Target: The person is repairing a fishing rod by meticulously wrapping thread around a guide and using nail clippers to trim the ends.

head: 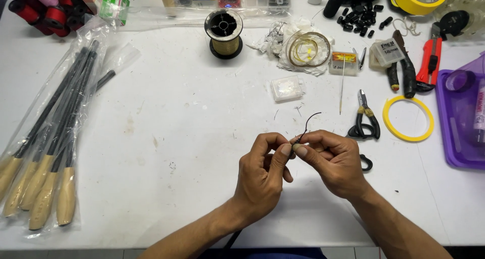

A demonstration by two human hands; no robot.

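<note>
My left hand [262,175] and my right hand [333,160] meet above the white table [192,138], fingertips pinched together on a small dark piece. A thin black cord [309,123] curls up from between the fingertips. Both thumbs and forefingers press on the same spot, and the piece itself is mostly hidden by them. A small black ring [367,162] lies on the table just right of my right hand.
Small black-handled pliers [365,121] and a yellow tape ring [408,118] lie to the right, beside a purple tray [462,112]. Bagged dark rods with cork handles [48,153] fill the left. A spool of gold line [224,34], a clear box [286,88], and red cutters [430,62] sit farther back.
</note>
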